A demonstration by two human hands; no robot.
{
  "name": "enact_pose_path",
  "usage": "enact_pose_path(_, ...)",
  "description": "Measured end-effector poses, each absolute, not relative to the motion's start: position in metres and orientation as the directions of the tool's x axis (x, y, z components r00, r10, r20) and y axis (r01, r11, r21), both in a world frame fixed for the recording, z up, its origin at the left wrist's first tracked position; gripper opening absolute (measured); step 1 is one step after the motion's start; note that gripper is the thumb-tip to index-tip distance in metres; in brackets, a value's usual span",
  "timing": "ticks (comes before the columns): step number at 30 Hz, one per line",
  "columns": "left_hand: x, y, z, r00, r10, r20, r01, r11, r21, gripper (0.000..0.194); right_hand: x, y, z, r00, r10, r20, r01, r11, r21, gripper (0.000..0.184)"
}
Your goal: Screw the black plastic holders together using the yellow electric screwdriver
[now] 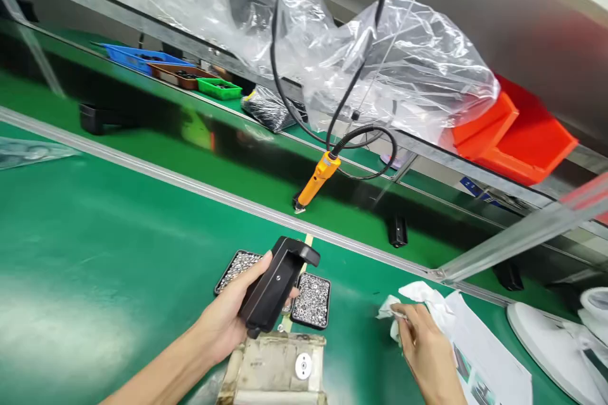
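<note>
My left hand grips a black plastic housing and holds it tilted above two black trays of small silver screws. Just below it lies a worn beige fixture block with a round metal disc. Over on the right, my right hand pinches a crumpled white cloth lying on the green mat, beside a printed sheet of paper.
An orange electric screwdriver hangs on a black cable over the conveyor belt. Clear plastic bags and red bins sit on the upper shelf. Blue, brown and green trays stand far left. A white object lies at the right edge.
</note>
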State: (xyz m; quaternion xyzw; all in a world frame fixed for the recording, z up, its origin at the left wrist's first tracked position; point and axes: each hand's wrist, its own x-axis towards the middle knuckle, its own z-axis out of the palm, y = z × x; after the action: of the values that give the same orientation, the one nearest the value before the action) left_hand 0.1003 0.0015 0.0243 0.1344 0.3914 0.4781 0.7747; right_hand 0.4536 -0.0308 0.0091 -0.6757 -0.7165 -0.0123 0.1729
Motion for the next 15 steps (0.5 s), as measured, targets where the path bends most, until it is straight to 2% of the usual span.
enact_pose_path(2, 0.102, 0.003, 0.021, 0.280, 0.842, -0.460, -0.650, 0.519, 0.555, 0.040, 0.413, -0.030, 0.038, -0.168, 0.905, 0.390, 0.800, 0.356, -0.482, 0.017)
enact_pose_path(3, 0.102, 0.003, 0.019, 0.296, 0.843, -0.449, -0.653, 0.522, 0.549, 0.041, 0.389, -0.030, 0.052, -0.197, 0.897, 0.395, 0.701, 0.411, -0.583, 0.015)
enact_pose_path(5, 0.104, 0.004, 0.016, 0.307, 0.849, -0.429, -0.666, 0.514, 0.540, 0.040, 0.340, -0.027, 0.069, -0.166, 0.901, 0.400, 0.502, 0.426, -0.752, 0.013)
enact_pose_path(7, 0.105, 0.005, 0.014, 0.301, 0.859, -0.415, -0.705, 0.493, 0.509, 0.034, 0.298, -0.020, 0.073, -0.152, 0.899, 0.410, 0.403, 0.435, -0.805, 0.009)
enact_pose_path(9, 0.106, 0.005, 0.013, 0.293, 0.869, -0.399, -0.769, 0.462, 0.442, 0.028, 0.269, -0.012, 0.065, -0.226, 0.821, 0.524, 0.438, 0.566, -0.698, 0.009)
enact_pose_path(11, 0.107, 0.005, 0.013, 0.314, 0.861, -0.400, -0.805, 0.465, 0.369, 0.028, 0.253, -0.005, 0.051, -0.318, 0.686, 0.655, 0.517, 0.704, -0.487, 0.018)
enact_pose_path(13, 0.106, 0.005, 0.013, 0.325, 0.850, -0.414, -0.807, 0.478, 0.348, 0.032, 0.247, -0.002, 0.037, -0.371, 0.577, 0.728, 0.576, 0.758, -0.307, 0.024)
enact_pose_path(15, 0.106, 0.005, 0.014, 0.313, 0.851, -0.422, -0.796, 0.478, 0.371, 0.031, 0.246, 0.000, 0.029, -0.394, 0.532, 0.750, 0.607, 0.763, -0.222, 0.025)
